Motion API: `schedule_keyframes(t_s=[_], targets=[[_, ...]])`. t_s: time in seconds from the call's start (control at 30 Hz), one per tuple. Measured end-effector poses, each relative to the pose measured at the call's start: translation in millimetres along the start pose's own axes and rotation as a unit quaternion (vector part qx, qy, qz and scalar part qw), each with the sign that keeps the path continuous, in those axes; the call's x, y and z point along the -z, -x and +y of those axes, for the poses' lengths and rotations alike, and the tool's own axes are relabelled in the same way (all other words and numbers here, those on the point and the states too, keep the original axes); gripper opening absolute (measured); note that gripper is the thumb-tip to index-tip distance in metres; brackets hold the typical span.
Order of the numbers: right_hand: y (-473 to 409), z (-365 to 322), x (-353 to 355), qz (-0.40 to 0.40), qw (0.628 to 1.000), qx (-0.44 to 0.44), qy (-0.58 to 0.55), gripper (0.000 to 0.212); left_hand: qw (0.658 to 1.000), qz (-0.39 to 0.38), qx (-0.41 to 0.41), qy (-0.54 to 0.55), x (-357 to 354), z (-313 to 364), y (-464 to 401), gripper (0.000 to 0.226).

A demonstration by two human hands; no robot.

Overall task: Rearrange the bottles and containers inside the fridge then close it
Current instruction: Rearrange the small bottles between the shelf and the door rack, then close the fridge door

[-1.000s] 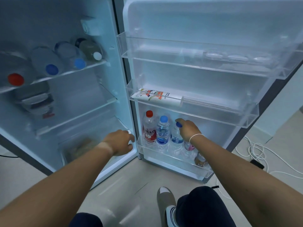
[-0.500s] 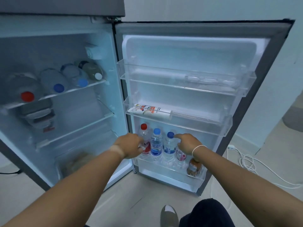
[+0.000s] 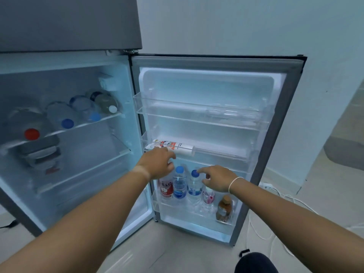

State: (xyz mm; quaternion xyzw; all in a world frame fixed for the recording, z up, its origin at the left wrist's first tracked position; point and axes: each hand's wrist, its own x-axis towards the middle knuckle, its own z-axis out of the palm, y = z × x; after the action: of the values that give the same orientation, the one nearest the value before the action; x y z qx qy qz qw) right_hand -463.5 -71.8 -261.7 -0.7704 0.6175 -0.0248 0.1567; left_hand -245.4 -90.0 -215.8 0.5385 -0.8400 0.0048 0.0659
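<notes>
Clear plastic bottom door rack (image 3: 189, 214) holds five bottles in a row. Left hand (image 3: 157, 166) is curled over the red-label bottle (image 3: 166, 189), can't tell if it's actually gripping. Right hand (image 3: 217, 181) is loose, index fingertip touching a blue-capped bottle (image 3: 194, 184).

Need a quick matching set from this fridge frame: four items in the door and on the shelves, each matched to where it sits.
Things:
1. brown bottle
2. white tube
3. red-capped bottle
4. pink-label bottle

Places:
A. lying in the middle door bin
B. top interior shelf, far left
C. bottom door bin, right end
D. bottom door bin, just below the right hand

Pairs: 1-C, 2-A, 3-B, 4-D
</notes>
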Motion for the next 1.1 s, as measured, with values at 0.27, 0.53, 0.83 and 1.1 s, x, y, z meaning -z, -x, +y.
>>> schedule_keyframes(t_s=[0.27,0.53,0.83,1.1], targets=[[-1.2,5.0,2.1,-0.011,1.000,0.025,-0.015,0.044,0.999,0.038,0.003,0.015,2.8,6.4,-10.2,0.039],[11.5,11.1,5.7,0.013,0.996,0.059,-0.070,0.042,0.998,0.046,0.026,0.018,5.8,18.7,-9.5,0.039],[49.6,46.3,15.4,0.043,0.992,0.041,-0.116,0.042,0.998,0.062,0.029,0.019,20.6,63.2,-1.8,0.038],[85.9,93.7,25.9,0.099,0.983,0.002,-0.156,0.036,0.985,0.168,0.012,0.032,64.3,129.7,-7.4,0.036]])
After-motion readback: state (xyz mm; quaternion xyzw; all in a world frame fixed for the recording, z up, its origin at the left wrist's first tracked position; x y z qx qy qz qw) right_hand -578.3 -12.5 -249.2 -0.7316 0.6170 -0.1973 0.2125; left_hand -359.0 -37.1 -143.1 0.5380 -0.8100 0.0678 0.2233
